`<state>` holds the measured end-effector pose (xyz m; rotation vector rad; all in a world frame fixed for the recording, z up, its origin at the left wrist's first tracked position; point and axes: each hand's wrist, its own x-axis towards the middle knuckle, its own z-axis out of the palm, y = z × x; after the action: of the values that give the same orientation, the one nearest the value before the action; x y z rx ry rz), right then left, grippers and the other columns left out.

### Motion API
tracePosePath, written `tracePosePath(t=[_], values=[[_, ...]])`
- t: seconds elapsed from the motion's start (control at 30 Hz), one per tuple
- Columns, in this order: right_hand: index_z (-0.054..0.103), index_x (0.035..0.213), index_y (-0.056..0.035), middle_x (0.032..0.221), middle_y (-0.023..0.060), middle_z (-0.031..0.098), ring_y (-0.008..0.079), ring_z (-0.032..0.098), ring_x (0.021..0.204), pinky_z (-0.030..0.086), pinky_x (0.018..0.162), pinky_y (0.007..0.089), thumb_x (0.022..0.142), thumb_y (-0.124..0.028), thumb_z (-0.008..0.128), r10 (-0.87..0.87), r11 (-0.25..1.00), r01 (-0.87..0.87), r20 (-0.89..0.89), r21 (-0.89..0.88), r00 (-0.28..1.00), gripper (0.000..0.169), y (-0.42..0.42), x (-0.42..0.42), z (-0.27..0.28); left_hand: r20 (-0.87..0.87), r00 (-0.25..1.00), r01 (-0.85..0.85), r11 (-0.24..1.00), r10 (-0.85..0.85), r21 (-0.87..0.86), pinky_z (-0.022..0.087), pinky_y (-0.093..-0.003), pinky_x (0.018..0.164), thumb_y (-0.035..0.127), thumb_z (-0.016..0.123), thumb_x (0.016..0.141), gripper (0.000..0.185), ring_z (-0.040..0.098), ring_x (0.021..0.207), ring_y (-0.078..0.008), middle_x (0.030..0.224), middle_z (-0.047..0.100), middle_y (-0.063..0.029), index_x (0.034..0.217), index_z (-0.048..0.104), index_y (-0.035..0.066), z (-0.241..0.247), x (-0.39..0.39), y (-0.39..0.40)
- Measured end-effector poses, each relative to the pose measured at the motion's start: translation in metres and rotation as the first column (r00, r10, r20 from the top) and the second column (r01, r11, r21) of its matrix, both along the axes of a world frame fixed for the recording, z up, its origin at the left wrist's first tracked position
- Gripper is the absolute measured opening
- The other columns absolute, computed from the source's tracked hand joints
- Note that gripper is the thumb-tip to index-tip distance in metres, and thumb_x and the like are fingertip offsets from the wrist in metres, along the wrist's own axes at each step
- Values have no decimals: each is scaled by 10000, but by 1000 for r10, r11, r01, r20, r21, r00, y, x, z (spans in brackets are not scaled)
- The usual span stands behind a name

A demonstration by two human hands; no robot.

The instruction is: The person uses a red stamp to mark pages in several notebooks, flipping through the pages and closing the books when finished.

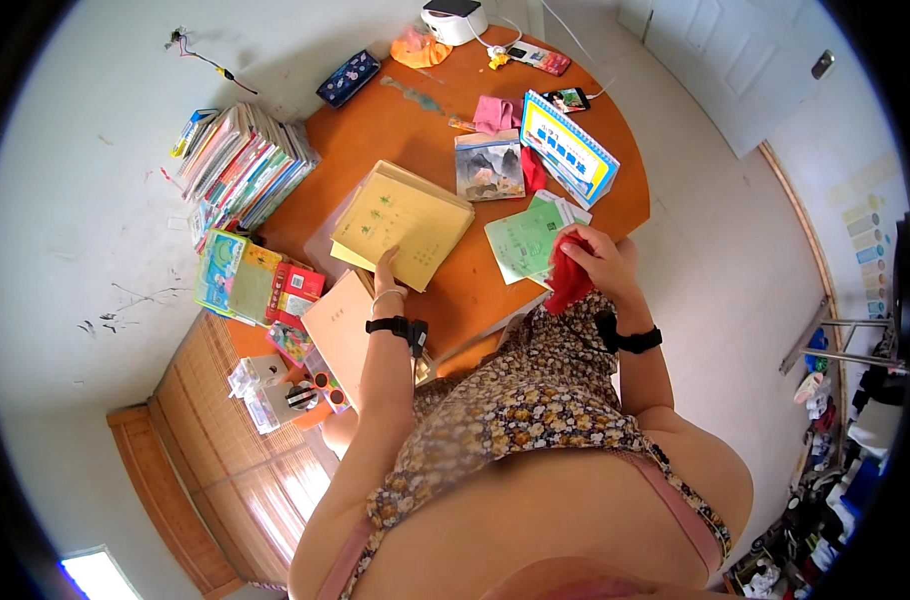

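Observation:
My left hand (389,274) lies at the near edge of a stack of yellow exercise books (410,217); its thumb or a finger rests on the top cover, and whether it grips the stack cannot be told. A stack with a pale pink cover (340,322) is beside that wrist. My right hand (601,259) holds a crumpled red cloth (569,279) at the table's near right edge. Green booklets (526,238) lie just left of the cloth, partly behind it.
On the orange table (425,112) stand a desk calendar-like flip book (569,150), a tall pile of books (248,165) and a pencil case (348,78). A picture-covered booklet (489,166), a pink cloth (497,114), phones (539,58) and clear boxes (263,390) are also there.

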<state>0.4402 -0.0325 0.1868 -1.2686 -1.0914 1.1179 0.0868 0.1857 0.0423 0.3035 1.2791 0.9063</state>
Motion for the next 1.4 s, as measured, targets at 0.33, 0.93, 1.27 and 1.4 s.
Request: tracePosePath(t=[0.33,0.93,1.27,1.4], values=[[611,1012,0,768,52,646,104,605,652,495,596,232,972,-126,552,-295,951,297,37,-83,955,144,-17,2,-16,13,999,39,987,-42,159,528,-451,913,138,725,827,515,619,1091,-288,1188,635,-118,1290,525,37,16,8,-21],[614,976,6,756,78,664,137,625,604,501,553,258,969,-138,552,-280,957,262,-166,-124,945,158,4,-5,-92,-158,933,338,937,-323,83,559,-455,816,175,733,817,515,653,989,-306,1124,637,-174,1249,525,-14,-1,36,-123],[562,1082,11,943,160,693,237,682,893,543,838,357,1027,-135,458,-111,963,216,-494,162,862,188,33,-66,41,-955,293,628,745,40,224,343,-486,1053,289,804,659,975,394,1243,-420,1343,389,-274,1435,304,-26,-35,38,-116],[562,1142,-12,1082,147,667,244,679,917,523,855,343,966,-120,563,-220,955,220,-23,197,975,207,55,-71,4,-935,335,699,633,120,332,353,-492,1043,224,791,688,928,415,1234,-417,1327,417,-257,1440,304,-16,-20,34,-124]])
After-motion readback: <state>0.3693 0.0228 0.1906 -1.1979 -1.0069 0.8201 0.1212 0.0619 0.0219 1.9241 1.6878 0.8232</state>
